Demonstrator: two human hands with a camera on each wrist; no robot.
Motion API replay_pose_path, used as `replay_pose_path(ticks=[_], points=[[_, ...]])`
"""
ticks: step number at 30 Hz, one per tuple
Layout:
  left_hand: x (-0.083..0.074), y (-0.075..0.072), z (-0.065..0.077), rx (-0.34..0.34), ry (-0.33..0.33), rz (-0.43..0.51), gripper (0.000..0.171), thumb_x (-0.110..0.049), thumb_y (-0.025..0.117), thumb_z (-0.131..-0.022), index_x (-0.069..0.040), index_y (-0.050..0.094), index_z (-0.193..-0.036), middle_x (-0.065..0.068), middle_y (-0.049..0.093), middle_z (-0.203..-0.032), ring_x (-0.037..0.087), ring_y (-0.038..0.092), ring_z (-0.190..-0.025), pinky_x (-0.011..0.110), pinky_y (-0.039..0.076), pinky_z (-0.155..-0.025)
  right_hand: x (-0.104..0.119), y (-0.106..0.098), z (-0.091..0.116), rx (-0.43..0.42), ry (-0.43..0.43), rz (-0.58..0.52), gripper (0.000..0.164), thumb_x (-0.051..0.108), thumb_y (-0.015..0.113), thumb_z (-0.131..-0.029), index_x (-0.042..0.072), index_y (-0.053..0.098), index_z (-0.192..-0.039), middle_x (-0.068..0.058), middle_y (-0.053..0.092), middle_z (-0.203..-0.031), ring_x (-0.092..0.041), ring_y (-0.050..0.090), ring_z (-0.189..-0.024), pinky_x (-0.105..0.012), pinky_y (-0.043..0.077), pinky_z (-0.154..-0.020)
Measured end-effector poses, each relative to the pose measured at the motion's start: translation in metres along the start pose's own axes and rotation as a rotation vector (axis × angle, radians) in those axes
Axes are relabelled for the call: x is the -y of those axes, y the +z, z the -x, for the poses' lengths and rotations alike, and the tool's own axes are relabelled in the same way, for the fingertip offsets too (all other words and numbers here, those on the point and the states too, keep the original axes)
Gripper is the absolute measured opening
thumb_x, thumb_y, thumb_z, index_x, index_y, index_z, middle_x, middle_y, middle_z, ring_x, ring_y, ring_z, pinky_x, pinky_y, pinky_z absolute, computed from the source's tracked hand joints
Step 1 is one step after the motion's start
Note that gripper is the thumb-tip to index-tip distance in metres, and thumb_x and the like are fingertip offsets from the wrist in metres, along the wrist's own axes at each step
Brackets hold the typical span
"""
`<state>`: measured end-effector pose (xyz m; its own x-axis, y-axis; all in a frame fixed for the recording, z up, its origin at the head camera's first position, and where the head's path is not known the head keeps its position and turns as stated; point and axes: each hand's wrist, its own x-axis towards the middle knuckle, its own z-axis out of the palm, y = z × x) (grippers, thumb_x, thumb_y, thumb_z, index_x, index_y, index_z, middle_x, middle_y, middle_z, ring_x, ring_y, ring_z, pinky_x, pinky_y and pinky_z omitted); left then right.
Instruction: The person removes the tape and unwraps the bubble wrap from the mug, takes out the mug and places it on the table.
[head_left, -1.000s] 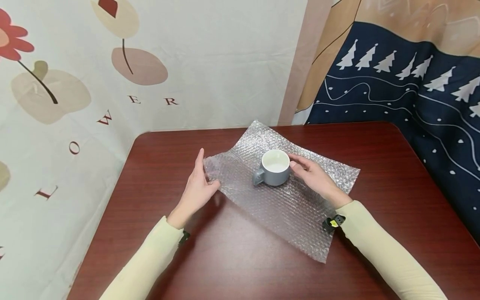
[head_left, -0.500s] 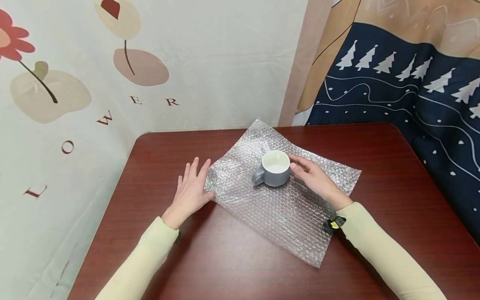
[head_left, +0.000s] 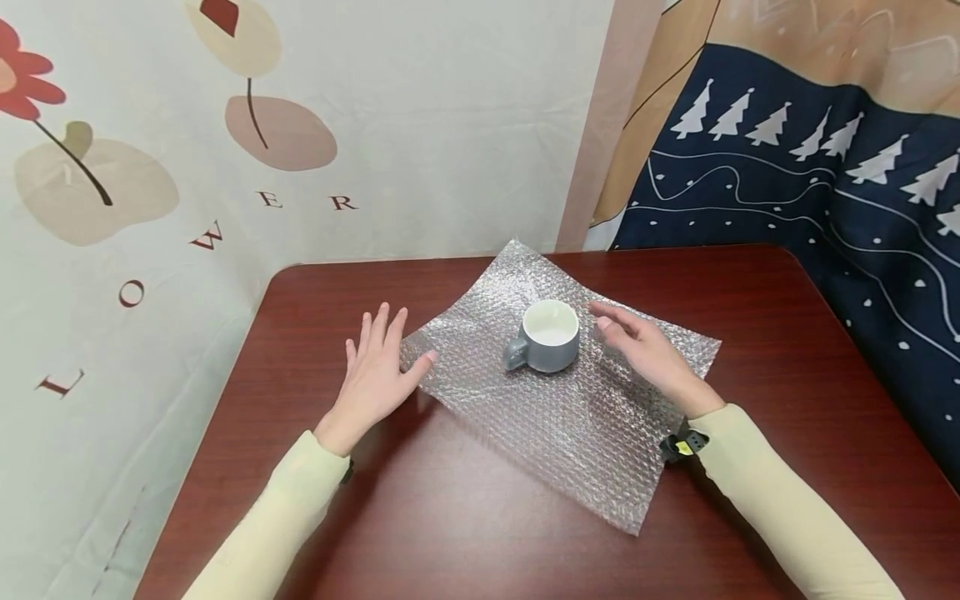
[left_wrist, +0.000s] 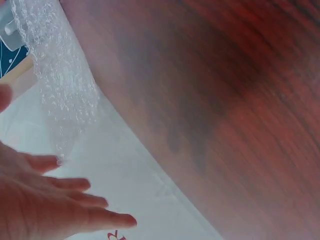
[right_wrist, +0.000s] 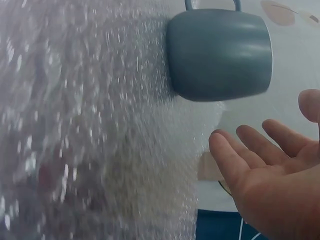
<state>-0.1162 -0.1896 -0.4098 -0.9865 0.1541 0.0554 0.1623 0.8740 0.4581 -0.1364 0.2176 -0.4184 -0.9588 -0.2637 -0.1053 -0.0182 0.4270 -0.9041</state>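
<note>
A grey mug (head_left: 553, 353) with a white inside stands upright on a sheet of bubble wrap (head_left: 540, 442), its handle toward the left front. My left hand (head_left: 372, 375) is at the sheet's left corner, fingers straight and spread; whether it touches the corner I cannot tell. In the left wrist view the bubble wrap (left_wrist: 65, 65) hangs over past the fingers. To the right of the mug, my right hand (head_left: 651, 357) hovers above the sheet with relaxed fingers. A gap separates this hand (right_wrist: 280, 175) from the mug (right_wrist: 220, 55) in the right wrist view.
The sheet lies turned like a diamond on a dark red wooden table (head_left: 480, 550). A pale printed cloth (head_left: 450, 125) hangs behind the table's back edge. On the right hangs a navy cloth (head_left: 787, 183) with white trees.
My left hand has spread its fingers and shifted left as the sheet's left corner flattened. My right hand has moved off the mug, to the right. The mug stays put.
</note>
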Motion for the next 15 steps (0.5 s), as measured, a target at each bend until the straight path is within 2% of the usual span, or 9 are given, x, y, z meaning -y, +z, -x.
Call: replay_pose_path(ticks=[4, 7, 9, 12, 15], points=[[-0.001, 0.000, -0.001, -0.110, 0.040, 0.027, 0.085, -0.054, 0.060, -0.099, -0.004, 0.031, -0.161, 0.020, 0.013, -0.171, 0.044, 0.000, -0.157, 0.077, 0.005, -0.116, 0.001, -0.006, 0.005, -0.008, -0.005, 0.020, 0.057, 0.041, 0.049, -0.110, 0.017, 0.040, -0.161, -0.011, 0.041, -0.162, -0.040, 0.052, -0.138, -0.061, 0.040, -0.111], [-0.008, 0.002, -0.002, -0.215, 0.136, 0.020, 0.082, -0.047, 0.066, -0.096, -0.001, 0.038, -0.157, 0.022, 0.017, -0.170, 0.042, 0.002, -0.158, 0.072, 0.004, -0.119, -0.001, -0.008, 0.007, -0.016, -0.023, 0.042, 0.057, 0.039, 0.049, -0.110, 0.014, 0.040, -0.161, -0.012, 0.041, -0.162, -0.039, 0.050, -0.140, -0.061, 0.039, -0.113], [-0.016, 0.003, -0.004, -0.260, 0.216, 0.018, 0.081, -0.043, 0.069, -0.094, 0.001, 0.040, -0.155, 0.023, 0.020, -0.169, 0.042, 0.004, -0.158, 0.068, 0.006, -0.121, -0.004, -0.010, 0.008, -0.024, -0.039, 0.069, 0.058, 0.039, 0.050, -0.110, 0.012, 0.039, -0.161, -0.014, 0.041, -0.162, -0.039, 0.047, -0.142, -0.060, 0.038, -0.114], [-0.032, 0.007, -0.007, -0.247, 0.311, 0.055, 0.081, -0.040, 0.070, -0.095, 0.003, 0.038, -0.156, 0.023, 0.022, -0.168, 0.042, 0.009, -0.157, 0.061, 0.012, -0.124, -0.010, -0.011, 0.009, -0.048, -0.067, 0.163, 0.060, 0.040, 0.051, -0.109, 0.009, 0.040, -0.160, -0.017, 0.041, -0.161, -0.038, 0.043, -0.145, -0.059, 0.038, -0.114], [-0.050, 0.013, -0.011, -0.149, 0.345, 0.111, 0.081, -0.042, 0.067, -0.098, 0.002, 0.034, -0.158, 0.020, 0.021, -0.169, 0.039, 0.015, -0.157, 0.057, 0.019, -0.124, -0.016, -0.012, 0.009, -0.073, -0.097, 0.332, 0.062, 0.040, 0.054, -0.108, 0.007, 0.042, -0.158, -0.019, 0.041, -0.161, -0.041, 0.041, -0.146, -0.061, 0.036, -0.115]])
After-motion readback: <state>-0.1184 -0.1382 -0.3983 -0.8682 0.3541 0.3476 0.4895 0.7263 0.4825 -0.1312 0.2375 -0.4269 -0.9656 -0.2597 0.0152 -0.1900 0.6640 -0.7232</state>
